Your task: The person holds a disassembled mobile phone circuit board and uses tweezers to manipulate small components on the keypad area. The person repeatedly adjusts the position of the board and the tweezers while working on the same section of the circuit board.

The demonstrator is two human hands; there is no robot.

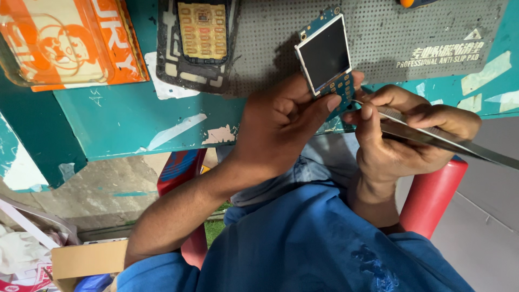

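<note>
I see the phone circuit board (327,59) pinched at its lower end in my left hand (281,124), long axis pointing away; my right hand (403,130) pinches tweezers (432,135), tips touching its right edge.

Your left hand (281,127) covers the lower end of the phone circuit board (327,59). The tweezers (432,135) in your right hand (411,135) run off the frame's right edge; their tips against the board are too small to make out.
</note>
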